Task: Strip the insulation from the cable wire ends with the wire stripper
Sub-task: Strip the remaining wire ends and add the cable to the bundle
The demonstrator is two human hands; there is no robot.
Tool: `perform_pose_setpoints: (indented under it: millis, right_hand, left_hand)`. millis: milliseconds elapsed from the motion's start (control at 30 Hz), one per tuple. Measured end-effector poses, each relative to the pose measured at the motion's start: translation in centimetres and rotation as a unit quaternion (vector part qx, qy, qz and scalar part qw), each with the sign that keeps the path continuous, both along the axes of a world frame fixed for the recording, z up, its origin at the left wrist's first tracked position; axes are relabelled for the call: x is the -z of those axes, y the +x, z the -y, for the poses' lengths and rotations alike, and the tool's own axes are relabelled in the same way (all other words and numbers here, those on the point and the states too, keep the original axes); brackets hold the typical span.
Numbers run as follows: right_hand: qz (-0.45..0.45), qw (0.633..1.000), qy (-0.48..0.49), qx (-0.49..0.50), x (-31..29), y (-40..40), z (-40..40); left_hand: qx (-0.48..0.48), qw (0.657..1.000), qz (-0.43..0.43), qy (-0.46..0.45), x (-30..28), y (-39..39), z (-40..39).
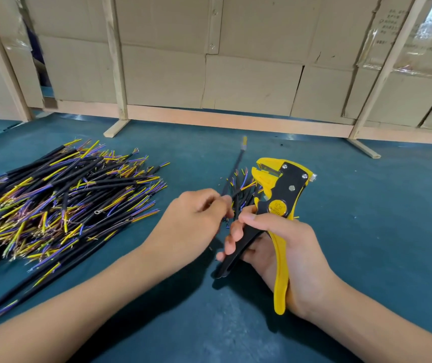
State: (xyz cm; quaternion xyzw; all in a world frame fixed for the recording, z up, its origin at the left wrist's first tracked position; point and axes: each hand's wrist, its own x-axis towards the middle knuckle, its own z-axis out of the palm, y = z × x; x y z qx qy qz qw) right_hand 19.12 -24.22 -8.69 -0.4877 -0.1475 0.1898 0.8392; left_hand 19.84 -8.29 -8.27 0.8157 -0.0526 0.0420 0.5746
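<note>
Black-sheathed cable (231, 176) is pinched by left hand (196, 218); right hand (285, 247) grips yellow-and-black wire stripper (280, 195). Recommended: seat 1 wire end squarely between blades, then squeeze.

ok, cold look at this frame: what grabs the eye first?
The yellow-and-black wire stripper, gripped upright in the right hand right of centre, stands out against the dark teal table mat. Next comes the big heap of black cables with yellow and purple wire ends at left. The left hand pinches one black cable beside the stripper.
</note>
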Motion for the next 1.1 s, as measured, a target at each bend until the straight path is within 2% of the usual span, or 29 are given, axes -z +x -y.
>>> perform_pose_setpoints:
  millis: [133, 233, 400, 567, 800, 867, 933, 967, 1000, 1067, 1100]
  right_hand:
    - [0.01, 1.0, -0.002, -0.008, -0.2, -0.2, 0.0]
    - [0.028, 0.999, -0.005, -0.016, -0.2, -0.3, 0.0]
    - [0.09, 0.996, -0.024, -0.008, -0.2, -0.9, 0.0]
    - [0.089, 0.996, -0.025, -0.016, -0.1, -0.8, 0.1]
    - [0.092, 0.994, -0.027, 0.054, 0.1, -0.4, 0.4]
    - [0.084, 0.995, -0.021, 0.057, 0.0, -0.4, 0.5]
    - [0.07, 0.996, -0.018, 0.058, 0.0, -0.4, 0.6]
    - [0.065, 0.996, -0.017, 0.061, 0.0, -0.4, 0.6]
    - [0.061, 0.996, -0.017, 0.063, 0.0, -0.4, 0.7]
    - [0.056, 0.996, -0.016, 0.064, -0.1, -0.4, 0.7]
    - [0.052, 0.996, -0.016, 0.066, -0.1, -0.3, 0.7]
  left_hand:
    - [0.027, 0.999, -0.024, 0.023, -1.0, 0.3, 1.0]
    - [-0.018, 0.99, 0.004, 0.137, -0.8, 0.9, 1.1]
    - [-0.036, 0.971, -0.002, 0.238, -2.2, 2.3, -0.1]
    - [-0.053, 0.931, 0.067, 0.355, -1.3, 2.8, -0.9]
    - [-0.04, 0.941, 0.121, 0.312, -0.3, 2.1, -1.6]
    - [-0.052, 0.919, 0.148, 0.361, -0.8, 1.6, -2.0]
    - [-0.102, 0.872, 0.188, 0.44, -1.8, 1.1, -3.3]
    - [-0.119, 0.848, 0.176, 0.486, -2.3, 1.0, -4.5]
    - [-0.124, 0.826, 0.125, 0.535, -2.8, 1.0, -5.8]
    - [-0.103, 0.79, -0.055, 0.602, -3.6, 0.6, -8.2]
    - [-0.09, 0.783, -0.13, 0.601, -3.9, 0.3, -9.0]
